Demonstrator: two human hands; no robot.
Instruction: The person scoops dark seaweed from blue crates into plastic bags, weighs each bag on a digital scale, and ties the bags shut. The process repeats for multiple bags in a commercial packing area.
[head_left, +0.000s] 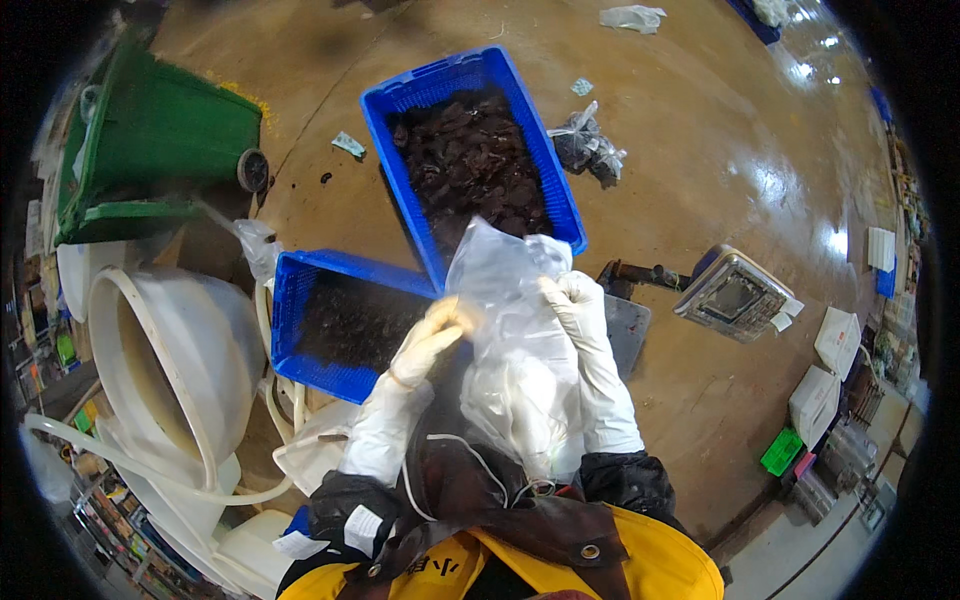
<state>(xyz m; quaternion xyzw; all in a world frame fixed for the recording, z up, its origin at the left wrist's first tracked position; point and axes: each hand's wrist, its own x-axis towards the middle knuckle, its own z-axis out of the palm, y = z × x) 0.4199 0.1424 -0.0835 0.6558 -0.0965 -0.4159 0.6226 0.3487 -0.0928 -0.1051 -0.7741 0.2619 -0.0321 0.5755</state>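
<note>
A clear plastic bag (495, 262) hangs in front of my chest, with whitish plastic bunched in its lower part. My right hand (576, 307), in a white glove, grips the bag's right side with curled fingers. The gloved left hand (435, 330) is at the bag's left edge, its fingertips blurred, so whether they pinch the plastic is unclear. Beyond the hands stands a blue plastic crate (566, 202) of dark brown, flaky pieces (472, 157). A second blue crate (322, 382), left of my hands, holds finer-looking dark material (360, 319).
A scale's display unit (731, 292) stands right, above a metal platform (626, 330) partly behind my right arm. Tied bags of dark pieces (589, 146) lie beside the far crate. To the left are a green wheeled bin (165, 127), a large white tub (187, 352) and a hose (172, 484).
</note>
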